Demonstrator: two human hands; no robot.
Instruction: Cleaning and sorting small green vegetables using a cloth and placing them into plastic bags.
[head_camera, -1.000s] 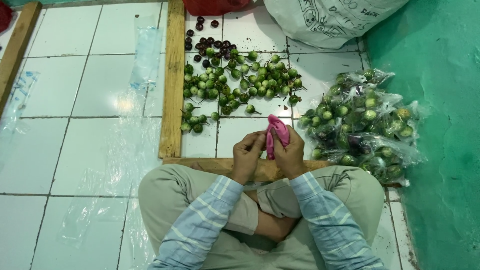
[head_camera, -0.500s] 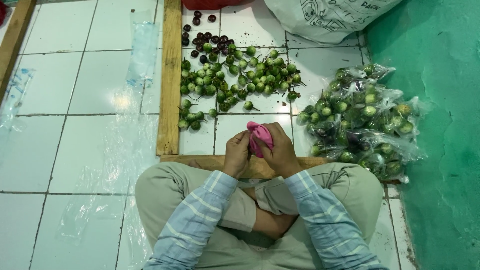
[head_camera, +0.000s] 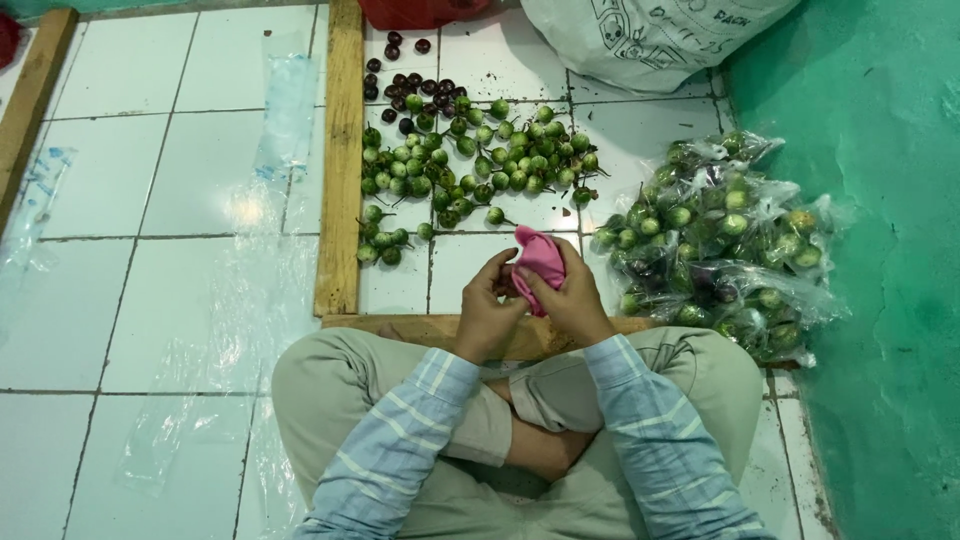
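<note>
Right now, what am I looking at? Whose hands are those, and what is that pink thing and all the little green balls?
This picture comes from a camera worn on a person's head, looking down, so you see their own crossed legs and striped sleeves. The left hand and right hand together hold a small pink bag; both grip it. On the white tiled floor lies a heap of little round green fruits, with some dark purple ones behind. A wooden frame edges them. To the right sit clear bags already filled with the fruits, beside a green wall.
</note>
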